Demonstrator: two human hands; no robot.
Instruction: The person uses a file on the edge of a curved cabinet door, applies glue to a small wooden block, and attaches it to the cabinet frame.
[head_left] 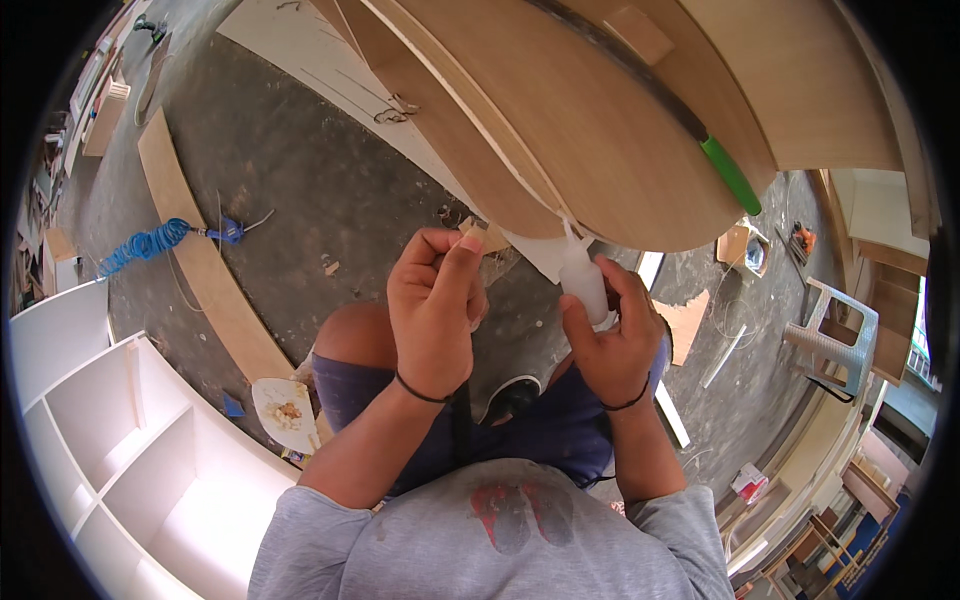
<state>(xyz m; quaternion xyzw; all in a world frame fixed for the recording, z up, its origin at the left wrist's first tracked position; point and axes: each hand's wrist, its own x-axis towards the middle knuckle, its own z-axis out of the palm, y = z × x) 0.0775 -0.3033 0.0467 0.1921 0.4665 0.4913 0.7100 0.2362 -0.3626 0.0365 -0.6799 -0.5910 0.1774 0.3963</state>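
Note:
My right hand is wrapped round a white squeeze bottle with a narrow nozzle. The bottle stands nozzle up, its tip at the near end of a thin edge on the curved wooden piece; whether the two touch I cannot tell. To the left, my left hand is closed, thumb pressed against the bent index finger. Something small and pale may be at its fingertips, but it blends with the scrap behind. A long dark tool with a green handle lies across the wooden piece.
A plywood strip lies on the floor at left, with a coiled blue hose across it. A white shelf unit stands at lower left. On the right are a grey stool and an open box. Stained board lies beside my left knee.

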